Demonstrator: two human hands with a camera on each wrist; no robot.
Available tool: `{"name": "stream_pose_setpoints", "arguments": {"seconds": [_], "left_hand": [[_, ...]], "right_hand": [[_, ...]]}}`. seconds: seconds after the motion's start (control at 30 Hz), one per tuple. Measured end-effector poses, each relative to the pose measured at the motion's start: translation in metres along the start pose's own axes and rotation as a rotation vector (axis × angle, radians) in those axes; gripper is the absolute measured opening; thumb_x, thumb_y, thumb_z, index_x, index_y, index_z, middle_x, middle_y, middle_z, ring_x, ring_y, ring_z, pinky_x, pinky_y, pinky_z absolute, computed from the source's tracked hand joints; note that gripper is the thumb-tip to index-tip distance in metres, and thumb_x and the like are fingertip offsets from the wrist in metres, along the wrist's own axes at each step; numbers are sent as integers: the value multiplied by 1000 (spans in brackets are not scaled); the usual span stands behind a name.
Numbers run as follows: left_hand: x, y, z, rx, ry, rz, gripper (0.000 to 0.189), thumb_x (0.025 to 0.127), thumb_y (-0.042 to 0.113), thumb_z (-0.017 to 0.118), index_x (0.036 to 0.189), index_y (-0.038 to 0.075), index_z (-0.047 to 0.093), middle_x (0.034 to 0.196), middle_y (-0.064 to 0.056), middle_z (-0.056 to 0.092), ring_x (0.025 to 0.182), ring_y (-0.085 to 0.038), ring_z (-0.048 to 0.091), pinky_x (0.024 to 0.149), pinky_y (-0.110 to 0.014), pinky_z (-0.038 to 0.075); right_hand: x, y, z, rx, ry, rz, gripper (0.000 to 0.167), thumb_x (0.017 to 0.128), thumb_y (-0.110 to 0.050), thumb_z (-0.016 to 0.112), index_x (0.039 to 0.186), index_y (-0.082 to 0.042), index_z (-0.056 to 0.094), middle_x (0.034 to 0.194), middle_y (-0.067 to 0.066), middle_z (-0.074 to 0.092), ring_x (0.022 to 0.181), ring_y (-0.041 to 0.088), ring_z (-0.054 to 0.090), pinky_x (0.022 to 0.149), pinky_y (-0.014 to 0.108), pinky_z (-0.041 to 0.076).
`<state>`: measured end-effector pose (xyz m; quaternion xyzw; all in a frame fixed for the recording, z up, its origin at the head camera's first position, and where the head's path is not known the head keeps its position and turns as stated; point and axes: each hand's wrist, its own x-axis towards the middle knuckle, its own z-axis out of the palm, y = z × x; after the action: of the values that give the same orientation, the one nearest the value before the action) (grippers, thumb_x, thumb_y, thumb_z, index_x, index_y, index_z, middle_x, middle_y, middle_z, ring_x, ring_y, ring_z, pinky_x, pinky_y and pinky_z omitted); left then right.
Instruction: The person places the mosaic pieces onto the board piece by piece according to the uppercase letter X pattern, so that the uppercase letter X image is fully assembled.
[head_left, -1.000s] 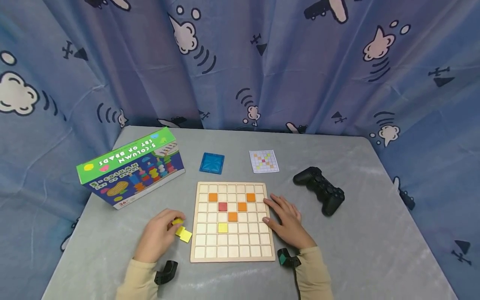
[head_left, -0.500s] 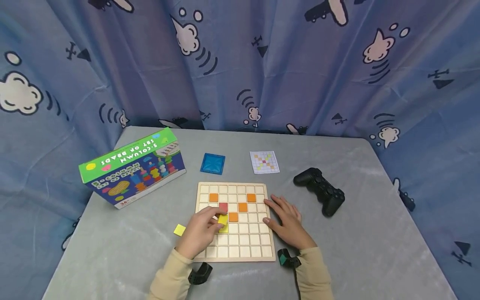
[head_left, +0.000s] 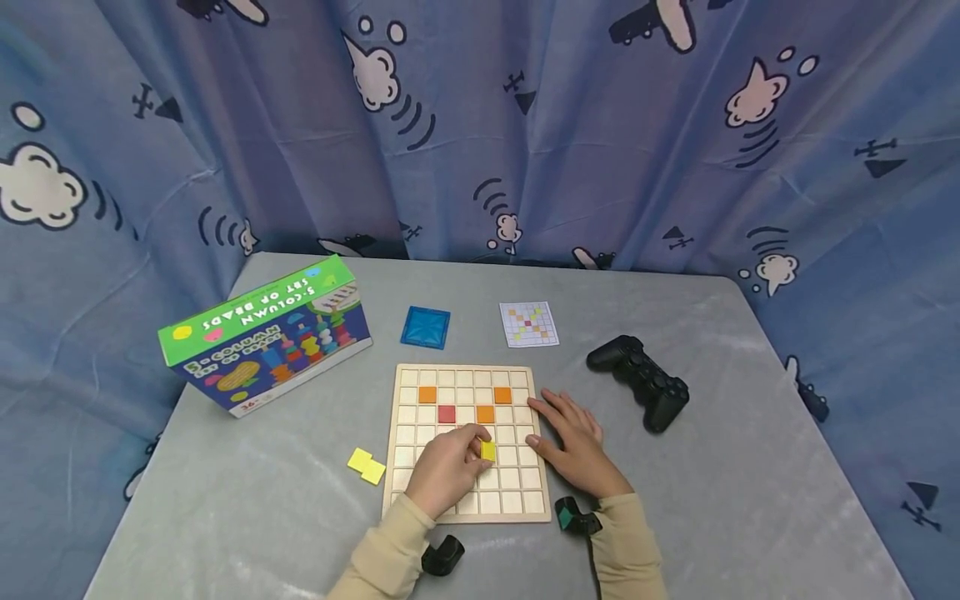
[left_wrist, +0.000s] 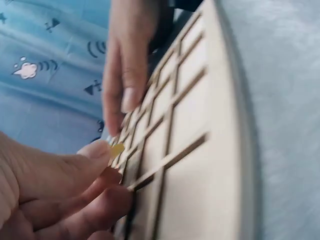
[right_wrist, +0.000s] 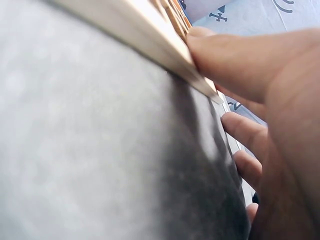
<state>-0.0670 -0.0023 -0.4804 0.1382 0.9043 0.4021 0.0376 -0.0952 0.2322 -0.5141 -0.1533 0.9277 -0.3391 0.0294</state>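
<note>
Over the middle of a wooden grid board [head_left: 510, 502], my left hand [head_left: 444, 468] pinches a yellow square tile [head_left: 488, 451] between thumb and fingers. The left wrist view shows the edge of that tile [left_wrist: 117, 150] at the thumb tip. Orange tiles [head_left: 485, 414] and a red tile [head_left: 447, 414] sit in cells of the upper half. Part of the board's centre is hidden behind the left hand. My right hand [head_left: 581, 454] rests at the board's right edge; in the right wrist view its thumb [right_wrist: 225, 57] lies on the rim. Two yellow tiles [head_left: 366, 467] lie left of the board.
Behind the board are a blue square packet [head_left: 425, 327] and a printed pattern card [head_left: 528, 324]. A green and blue box [head_left: 266, 342] stands at the back left. To the right lies a black game controller [head_left: 639, 382]. A patterned curtain [head_left: 450, 125] hangs behind the table.
Carrying one yellow tile, my left hand has moved right from the pile beside the board to over the board's middle. My right hand has stayed at the edge.
</note>
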Motion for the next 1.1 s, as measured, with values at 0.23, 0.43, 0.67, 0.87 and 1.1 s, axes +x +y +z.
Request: {"name": "stream_pose_setpoints", "arguments": {"seconds": [0.23, 0.43, 0.67, 0.87, 1.1], "left_hand": [[-4, -1, 9, 80, 61, 70, 26, 75, 9, 80, 96, 10, 66, 83, 3, 56, 71, -7, 51, 62, -22, 43], [-6, 0, 11, 100, 64, 46, 24, 76, 9, 79, 98, 10, 67, 86, 2, 53, 70, -8, 51, 60, -22, 43], [-5, 2, 12, 116, 29, 14, 22, 79, 7, 76, 99, 7, 66, 85, 1, 55, 65, -7, 47, 56, -21, 39], [-4, 3, 12, 118, 12, 19, 22, 80, 7, 75, 101, 7, 66, 81, 1, 54, 63, -6, 45, 54, -20, 37], [-5, 4, 7, 119, 40, 21, 35, 79, 13, 78, 112, 8, 65, 83, 1, 56, 64, -6, 47, 55, -21, 38]], "right_hand": [[0, -1, 0, -6, -2, 7, 59, 91, -36, 65, 144, -24, 44, 154, 10, 30, 144, 38, 15, 105, 65, 3], [0, -1, 0, -13, 2, 10, 58, 91, -37, 65, 144, -23, 44, 154, 10, 31, 143, 38, 16, 105, 65, 3], [0, -2, -1, -9, -12, 21, 58, 91, -37, 64, 144, -24, 43, 154, 10, 29, 144, 38, 15, 106, 64, 2], [0, -3, -2, -4, -18, 26, 58, 91, -36, 64, 144, -24, 43, 154, 11, 29, 144, 38, 15, 106, 64, 1], [1, -3, -2, -12, -14, 22, 58, 91, -37, 64, 144, -24, 43, 154, 11, 29, 144, 38, 15, 106, 65, 2]]}}
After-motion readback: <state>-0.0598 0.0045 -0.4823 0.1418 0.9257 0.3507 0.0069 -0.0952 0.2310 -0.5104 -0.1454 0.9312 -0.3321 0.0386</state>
